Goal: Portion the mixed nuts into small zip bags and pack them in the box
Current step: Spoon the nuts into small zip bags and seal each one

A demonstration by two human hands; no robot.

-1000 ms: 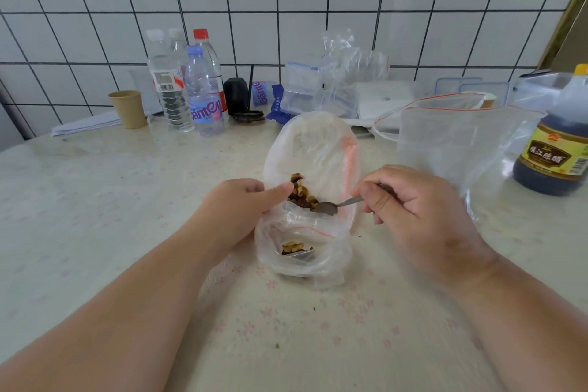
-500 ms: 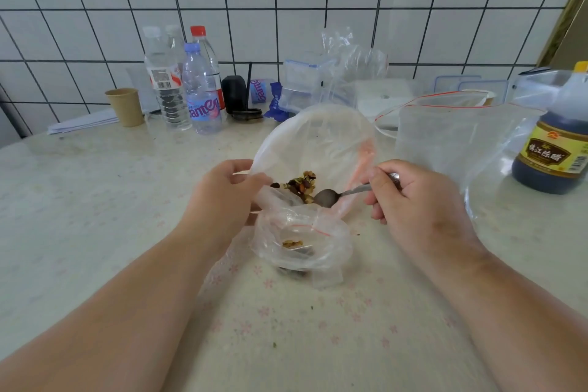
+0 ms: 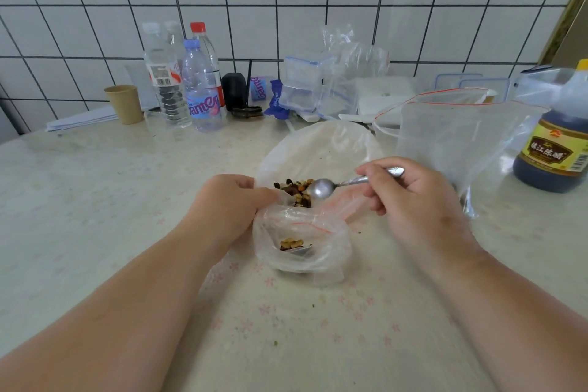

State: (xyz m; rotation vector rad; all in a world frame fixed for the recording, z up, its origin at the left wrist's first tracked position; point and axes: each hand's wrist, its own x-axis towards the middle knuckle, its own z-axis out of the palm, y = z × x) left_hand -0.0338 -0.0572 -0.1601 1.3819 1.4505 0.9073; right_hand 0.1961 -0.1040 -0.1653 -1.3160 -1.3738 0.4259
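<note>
A: We see the right hand (image 3: 420, 204) curled round the handle of a metal spoon (image 3: 321, 188), thumb and fingers pinching it. The bowl of the spoon points left and looks bare to us.

B: And it sits just beside the mixed nuts (image 3: 294, 189), which lie in the big plastic bag (image 3: 318, 149) spread open on the table (image 3: 95, 200). We can't tell whether the spoon's bowl touches them.

A: What about the left hand (image 3: 230, 204)?

B: We see its fingers closed on plastic where the big bag meets the small zip bag (image 3: 302, 245), holding the mouth open. Which of the two bags it grips we cannot tell.

A: The small zip bag is nearer to us than the big one, just right of the left hand. We make out a red zip line along its rim and a few nuts at its bottom.

B: To the right, a large empty zip bag (image 3: 461, 137) stands upright with a red seal along its top. Further right stands a dark vinegar bottle (image 3: 553, 149).

A: Along the far tiled wall we see water bottles (image 3: 200, 89), a paper cup (image 3: 125, 103) to their left, and clear boxes (image 3: 302, 86) with blue edging near the middle.

B: Crumpled clear plastic sits behind those boxes.
</note>
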